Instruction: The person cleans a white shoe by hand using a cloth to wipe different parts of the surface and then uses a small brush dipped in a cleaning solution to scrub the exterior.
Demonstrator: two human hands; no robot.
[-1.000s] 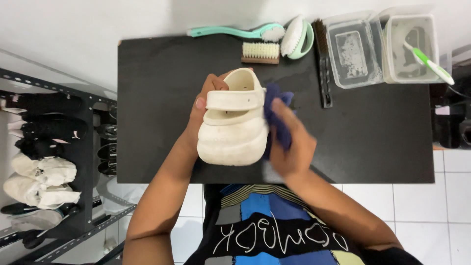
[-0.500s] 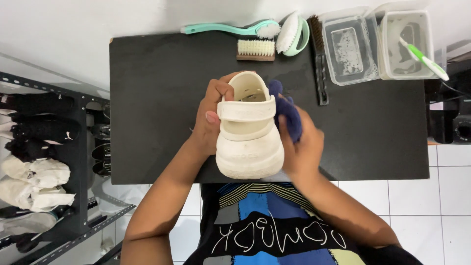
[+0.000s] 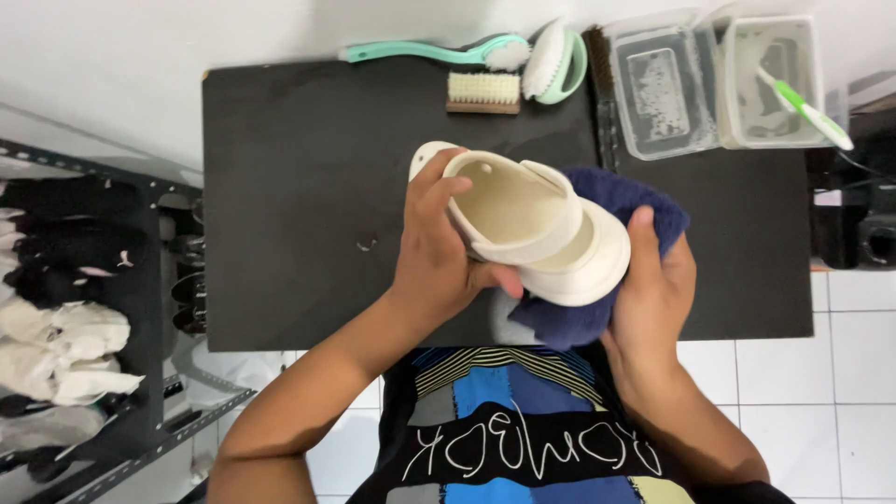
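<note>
Cream clog [image 3: 532, 224]: foam slip-on, held above the middle of the black table [image 3: 308, 187], tipped on its side, opening facing up, heel strap folded over the top. Left hand [image 3: 439, 252]: fingers curled tight round the toe end, thumb below, near the sole. Right hand [image 3: 653, 280]: fingers closed on a dark blue cloth [image 3: 607, 201], pressed against the heel and outer sole; cloth bunched under and behind the clog, touching it. Progress, judged from the present state: wiping or drying stage in hand; visible upper and lining look pale and free of marks; sole and far side hidden, so remaining work there cannot be told. Back edge of table, well apart from the clog: mint long-handled brush [image 3: 439, 54], small wooden scrub brush [image 3: 483, 92], oval mint-backed brush [image 3: 553, 63] on its edge, narrow dark brush [image 3: 597, 65] beside it. Far right corner: two clear plastic tubs [image 3: 663, 89], side by side, the right one bearing a green-and-white toothbrush [image 3: 803, 107] across its rim; contents too faint to tell. Table top: matte black, lightly smeared, one small scuff left of centre. Surroundings: white wall behind, white tiled floor [image 3: 793, 373] below, dark metal rack [image 3: 103, 308] at left holding black and white shoes.
</note>
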